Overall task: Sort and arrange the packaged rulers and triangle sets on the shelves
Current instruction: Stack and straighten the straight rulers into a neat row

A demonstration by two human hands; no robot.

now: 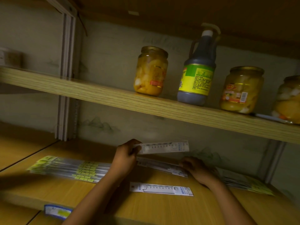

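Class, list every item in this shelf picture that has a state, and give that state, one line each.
Left hand: holds a packaged ruler raised off the shelf.
Right hand: rests on a ruler stack.
Single ruler: lying flat, untouched.
Green-labelled rulers: lying fanned.
Jars: upright, lidded.
Dark bottle: upright, capped.

White packaged ruler held level above shelf; another lies flat, seemingly identical.

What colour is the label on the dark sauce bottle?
Green and yellow label, seen in the head view.
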